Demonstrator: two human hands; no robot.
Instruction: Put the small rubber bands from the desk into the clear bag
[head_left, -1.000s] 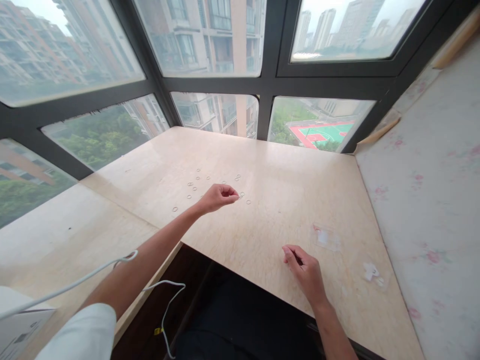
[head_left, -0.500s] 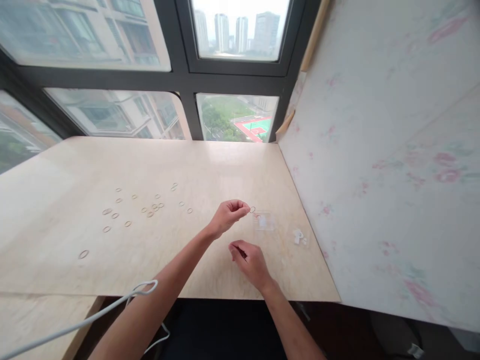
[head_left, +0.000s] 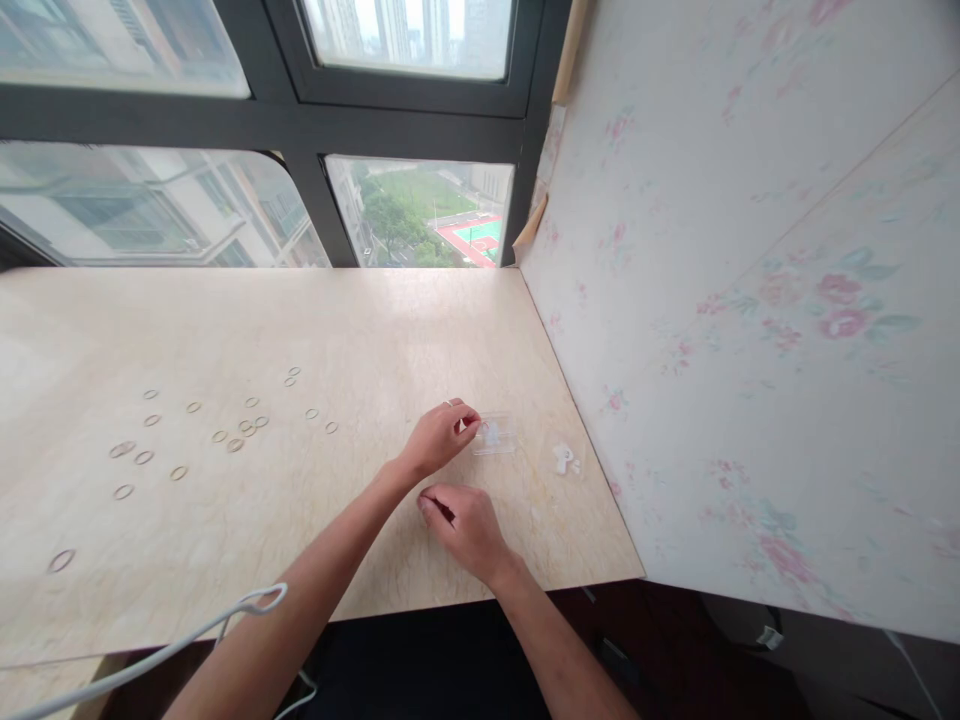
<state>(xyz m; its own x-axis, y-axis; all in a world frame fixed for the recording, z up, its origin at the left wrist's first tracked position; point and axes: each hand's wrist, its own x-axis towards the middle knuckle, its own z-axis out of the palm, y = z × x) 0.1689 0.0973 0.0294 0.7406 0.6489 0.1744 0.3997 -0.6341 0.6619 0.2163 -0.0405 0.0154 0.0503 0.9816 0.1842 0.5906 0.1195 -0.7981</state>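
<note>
My left hand (head_left: 442, 437) is closed in a pinch at the left edge of a small clear plastic box (head_left: 504, 447). A thin rubber band was in these fingers a moment ago; now it is mostly hidden by them. Inside the box lies something whitish and pinkish, too small to make out. Closer to me, my right hand (head_left: 466, 525) rests on the table with its fingers curled shut; whatever they may hold is hidden. Several thin round rubber bands (head_left: 178, 473) lie scattered over the left part of the table (head_left: 390, 330).
Small white pieces (head_left: 565, 459) sit to the right of the box, near the papered wall (head_left: 712, 330). A white cable (head_left: 187, 640) crosses beside my left forearm at the front edge. Windows (head_left: 427, 215) border the table at the back.
My view has swung to the right. The left hand has brought the rubber band to the box, and the band is now largely out of sight. My right hand keeps its curled pose.
</note>
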